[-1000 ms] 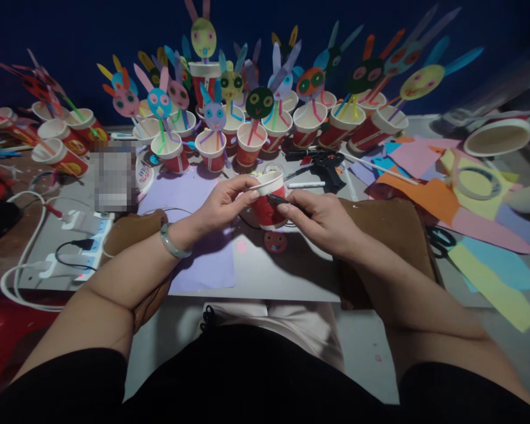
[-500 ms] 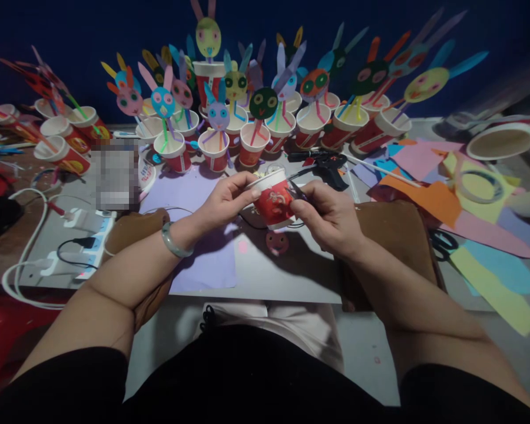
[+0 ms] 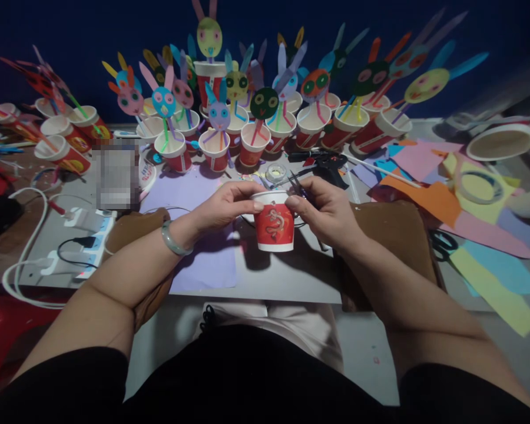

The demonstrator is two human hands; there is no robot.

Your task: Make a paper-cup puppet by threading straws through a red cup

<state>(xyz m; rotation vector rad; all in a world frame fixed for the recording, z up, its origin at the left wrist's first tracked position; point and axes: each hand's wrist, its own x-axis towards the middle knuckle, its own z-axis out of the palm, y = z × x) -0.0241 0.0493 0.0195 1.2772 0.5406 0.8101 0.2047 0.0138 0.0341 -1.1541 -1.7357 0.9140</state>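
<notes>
L hand [image 3: 232,200] pinching red paper cup [image 3: 274,228] by its rim, thumb on front wall; R hand [image 3: 329,211] gripping dark tool [image 3: 295,185] (prob. scissors), R thumb at cup's other edge. Cup approx. upright btwn hands, looks lifted off grey table [image 3: 291,278], nearer the body than tape roll [image 3: 276,172]. To do it well, imo: light pinch so wall won't buckle, rim steady, tool tips clear of L fingers + paper.

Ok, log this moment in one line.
left hand: holds red cup | right hand: touches cup, holds dark tool | cup: upright
</notes>
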